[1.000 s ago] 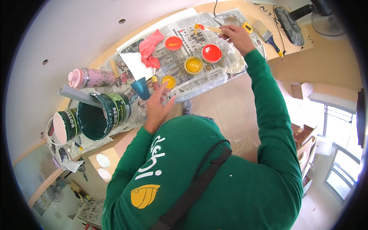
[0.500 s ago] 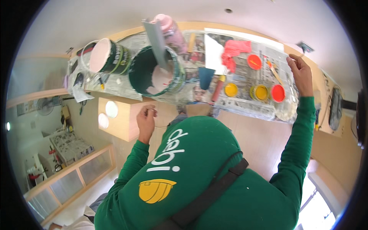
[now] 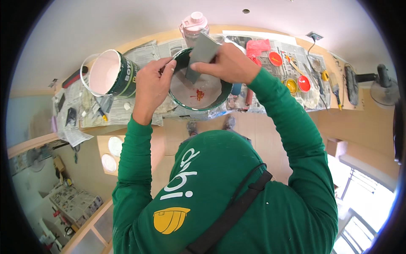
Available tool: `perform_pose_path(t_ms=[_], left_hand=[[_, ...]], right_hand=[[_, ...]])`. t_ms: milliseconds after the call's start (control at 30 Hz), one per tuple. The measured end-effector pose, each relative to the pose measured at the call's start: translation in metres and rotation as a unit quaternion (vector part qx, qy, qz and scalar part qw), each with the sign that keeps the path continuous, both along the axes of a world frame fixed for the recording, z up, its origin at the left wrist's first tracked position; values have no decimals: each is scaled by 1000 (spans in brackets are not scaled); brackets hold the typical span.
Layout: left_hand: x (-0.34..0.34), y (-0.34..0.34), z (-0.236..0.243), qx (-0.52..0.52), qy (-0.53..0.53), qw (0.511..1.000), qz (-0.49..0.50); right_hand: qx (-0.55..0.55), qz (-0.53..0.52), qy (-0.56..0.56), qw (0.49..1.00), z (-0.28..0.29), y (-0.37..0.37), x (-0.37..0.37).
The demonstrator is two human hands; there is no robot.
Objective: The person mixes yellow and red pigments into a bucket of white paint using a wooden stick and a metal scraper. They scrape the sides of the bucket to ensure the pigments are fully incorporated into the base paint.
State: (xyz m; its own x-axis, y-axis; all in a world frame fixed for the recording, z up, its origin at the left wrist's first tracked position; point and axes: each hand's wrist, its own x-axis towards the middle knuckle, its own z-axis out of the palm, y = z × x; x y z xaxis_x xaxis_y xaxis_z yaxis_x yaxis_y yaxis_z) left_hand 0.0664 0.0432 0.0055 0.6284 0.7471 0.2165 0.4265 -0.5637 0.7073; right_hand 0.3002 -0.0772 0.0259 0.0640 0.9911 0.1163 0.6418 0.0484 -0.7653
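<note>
A dark green bucket (image 3: 227, 90) stands at the table's middle with whitish paste (image 3: 209, 86) inside. A red-orange blotch (image 3: 198, 94) lies on the paste. My left hand (image 3: 153, 84) is closed over the bucket's left rim, thumb and fingers pinching it. My right hand (image 3: 234, 63) grips a flat grey strip (image 3: 204, 51), tilted, its lower end down inside the bucket near the paste. Just behind the bucket is a pink-lidded bottle (image 3: 194, 26).
To the left stands another green bucket (image 3: 127, 78) with a pale lid or contents. Newspaper (image 3: 141, 55) covers the table. At right are a pink glove (image 3: 256, 47), a red-orange lid (image 3: 275, 59), a yellow pot (image 3: 291, 86), a red pot (image 3: 303, 84) and a yellow-and-black brush (image 3: 336, 89).
My right hand has come from the table's right end and taken hold of the grey strip. My left hand has risen from before the table onto the bucket's rim.
</note>
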Motion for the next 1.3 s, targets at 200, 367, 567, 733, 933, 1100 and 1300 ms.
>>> perform_pose_path(t_ms=[200, 367, 567, 733, 933, 1100, 1300], left_hand=[[2, -15, 21, 79, -15, 995, -52], [3, -28, 16, 21, -56, 994, -96], [0, -36, 14, 35, -49, 991, -117], [4, -44, 12, 39, -57, 992, -102], [11, -62, 13, 42, -49, 993, -102], [16, -84, 19, 40, -7, 994, -104], [15, -86, 17, 56, -14, 994, -91]], right_hand=[[30, -62, 7, 998, 28, -66, -38], [9, -105, 22, 994, 1, -102, -69], [2, -198, 61, 978, -16, -108, -58], [111, -146, 86, 979, -27, -119, -65], [137, -103, 149, 974, -38, -133, -59], [143, -168, 101, 970, -31, -132, -52], [215, -128, 125, 960, -49, -132, -48]])
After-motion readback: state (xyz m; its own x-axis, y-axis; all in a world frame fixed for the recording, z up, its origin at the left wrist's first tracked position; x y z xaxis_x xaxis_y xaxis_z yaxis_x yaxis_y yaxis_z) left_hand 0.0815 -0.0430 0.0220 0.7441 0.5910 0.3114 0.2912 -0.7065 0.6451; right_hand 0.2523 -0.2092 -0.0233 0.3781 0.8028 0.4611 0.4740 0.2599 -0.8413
